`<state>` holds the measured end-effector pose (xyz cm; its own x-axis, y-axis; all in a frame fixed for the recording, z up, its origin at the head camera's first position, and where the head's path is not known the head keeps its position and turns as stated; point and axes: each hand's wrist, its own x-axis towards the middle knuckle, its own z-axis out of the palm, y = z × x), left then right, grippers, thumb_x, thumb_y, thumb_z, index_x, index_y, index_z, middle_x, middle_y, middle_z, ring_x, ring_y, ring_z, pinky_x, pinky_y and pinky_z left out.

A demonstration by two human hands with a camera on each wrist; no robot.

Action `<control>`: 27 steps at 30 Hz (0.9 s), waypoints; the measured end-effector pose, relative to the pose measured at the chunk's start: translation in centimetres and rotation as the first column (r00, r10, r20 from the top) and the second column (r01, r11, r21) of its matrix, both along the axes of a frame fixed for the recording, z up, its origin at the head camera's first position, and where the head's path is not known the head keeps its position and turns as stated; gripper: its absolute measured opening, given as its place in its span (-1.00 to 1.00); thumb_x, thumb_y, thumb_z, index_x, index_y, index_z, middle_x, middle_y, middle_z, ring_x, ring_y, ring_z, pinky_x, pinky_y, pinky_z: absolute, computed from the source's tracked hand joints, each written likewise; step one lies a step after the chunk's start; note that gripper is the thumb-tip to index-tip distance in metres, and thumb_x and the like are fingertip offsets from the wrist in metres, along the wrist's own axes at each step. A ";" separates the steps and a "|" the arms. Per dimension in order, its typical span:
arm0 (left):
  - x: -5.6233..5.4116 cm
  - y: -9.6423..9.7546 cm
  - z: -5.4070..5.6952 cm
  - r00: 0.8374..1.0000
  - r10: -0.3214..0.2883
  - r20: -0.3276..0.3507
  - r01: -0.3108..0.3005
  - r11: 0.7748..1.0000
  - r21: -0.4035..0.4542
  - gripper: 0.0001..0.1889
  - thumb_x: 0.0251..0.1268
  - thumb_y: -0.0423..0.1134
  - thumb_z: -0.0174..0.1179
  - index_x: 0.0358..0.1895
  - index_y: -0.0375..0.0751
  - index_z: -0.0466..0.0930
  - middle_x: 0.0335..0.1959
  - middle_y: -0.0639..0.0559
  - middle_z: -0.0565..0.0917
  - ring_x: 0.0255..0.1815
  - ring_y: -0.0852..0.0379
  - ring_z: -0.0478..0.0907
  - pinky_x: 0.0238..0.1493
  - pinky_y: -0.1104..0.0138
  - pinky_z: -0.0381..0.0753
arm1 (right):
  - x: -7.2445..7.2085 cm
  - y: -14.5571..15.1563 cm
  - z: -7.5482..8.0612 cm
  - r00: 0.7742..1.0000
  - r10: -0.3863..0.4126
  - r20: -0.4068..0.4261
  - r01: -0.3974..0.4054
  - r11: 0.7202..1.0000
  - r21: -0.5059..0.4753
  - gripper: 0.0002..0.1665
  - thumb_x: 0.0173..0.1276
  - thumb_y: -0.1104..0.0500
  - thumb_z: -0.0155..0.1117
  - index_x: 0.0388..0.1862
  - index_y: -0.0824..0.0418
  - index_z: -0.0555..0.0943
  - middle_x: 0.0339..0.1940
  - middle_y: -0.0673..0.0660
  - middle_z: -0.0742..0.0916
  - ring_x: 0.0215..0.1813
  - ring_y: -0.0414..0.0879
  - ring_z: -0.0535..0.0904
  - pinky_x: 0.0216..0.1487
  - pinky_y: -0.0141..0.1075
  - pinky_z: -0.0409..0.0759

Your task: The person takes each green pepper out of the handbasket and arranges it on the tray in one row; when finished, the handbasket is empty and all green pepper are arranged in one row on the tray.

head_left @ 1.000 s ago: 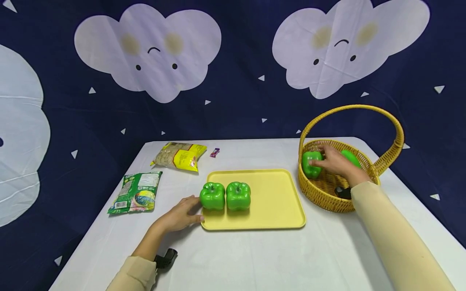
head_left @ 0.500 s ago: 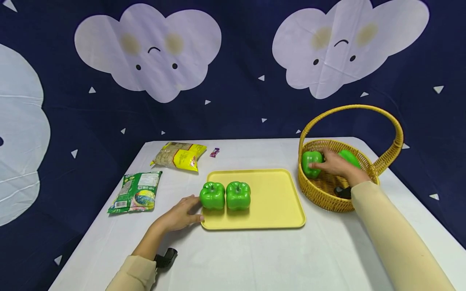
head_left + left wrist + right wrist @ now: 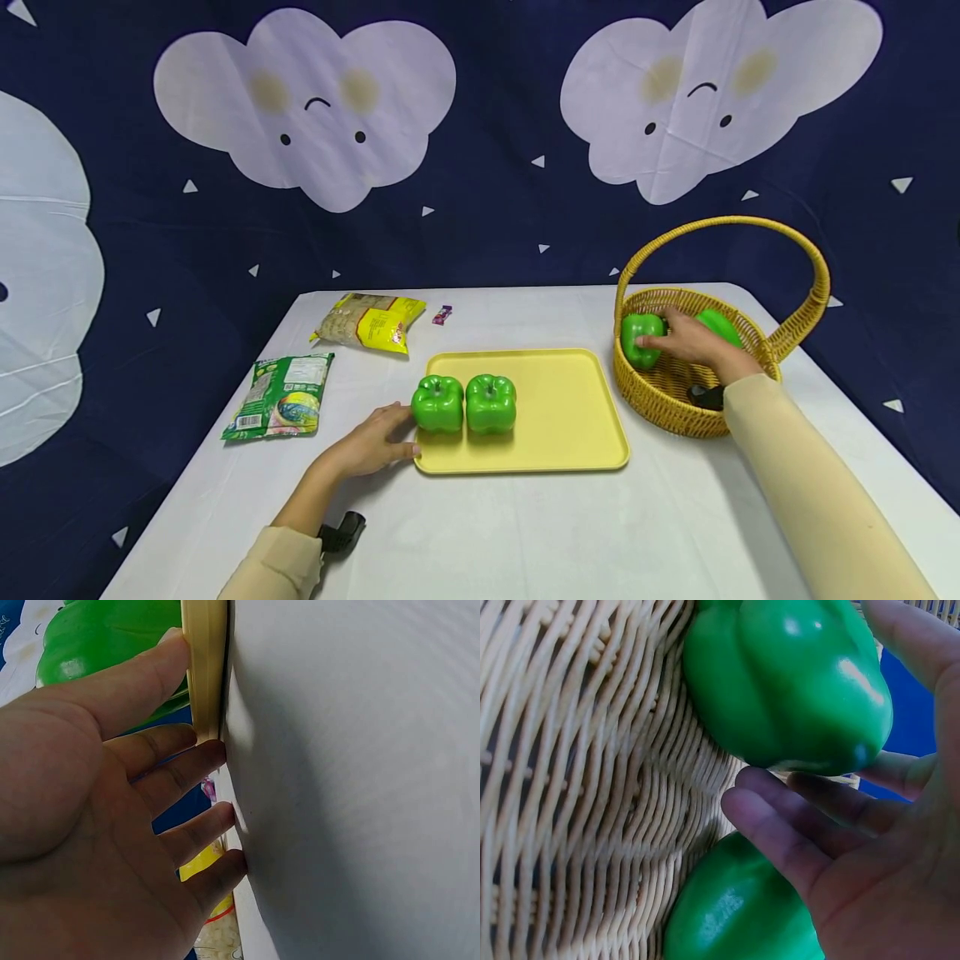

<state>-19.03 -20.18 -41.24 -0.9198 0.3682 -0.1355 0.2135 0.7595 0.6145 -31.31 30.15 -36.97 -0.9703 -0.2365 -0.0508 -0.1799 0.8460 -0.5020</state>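
Inside the wicker basket, my right hand holds a glossy green bell pepper, thumb on one side and index finger on the other. The right wrist view shows this bell pepper against the woven basket, with the lower fingers extended below it. A second bell pepper lies beside the hand, partly covered by it. My left hand rests at the left edge of the yellow tray, thumb touching its rim, fingers loosely spread. Two bell peppers, a left one and a right one, stand side by side on the tray.
On the table's left lie a green snack packet and a yellow bag. A small purple wrapped candy is near the back. The basket's tall handle arches above the right hand. A dark cloud-print cloth hangs behind.
My right hand and the bell pepper have shifted only slightly, the thumb moving a little lower. The other bell pepper shows slightly more. My left hand, the tray and its bell peppers keep their places.
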 end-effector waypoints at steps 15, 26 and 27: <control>-0.1 -0.1 -0.4 1.000 0.020 0.010 -0.020 1.000 -0.005 -0.30 0.18 -0.08 0.27 0.37 -0.24 0.27 0.42 -0.25 0.27 0.50 -0.31 0.00 0.45 -0.20 0.01 | 0.6 -0.3 0.0 1.000 -0.004 0.001 0.004 1.000 -0.008 -0.18 0.26 -0.22 0.21 0.08 0.47 0.27 -0.08 0.37 0.53 -0.11 0.13 0.47 -0.12 -0.16 0.48; -0.1 -0.1 -0.4 1.000 0.027 0.016 -0.027 1.000 -0.012 -0.29 0.18 -0.07 0.27 0.38 -0.21 0.26 0.42 -0.22 0.28 0.50 -0.29 -0.01 0.45 -0.19 0.00 | 0.8 -0.1 0.0 1.000 0.007 0.021 -0.007 1.000 0.008 -0.20 0.27 -0.26 0.17 0.06 0.42 0.29 -0.06 0.38 0.53 -0.11 0.13 0.47 -0.14 -0.18 0.47; -0.1 -0.1 -0.4 1.000 0.026 0.015 -0.026 1.000 -0.012 -0.29 0.18 -0.07 0.27 0.38 -0.21 0.26 0.42 -0.22 0.28 0.50 -0.29 -0.01 0.46 -0.19 0.00 | 0.8 -0.1 0.0 1.000 0.007 0.019 -0.007 1.000 0.010 -0.20 0.27 -0.26 0.17 0.06 0.43 0.29 -0.07 0.37 0.53 -0.12 0.13 0.47 -0.14 -0.18 0.47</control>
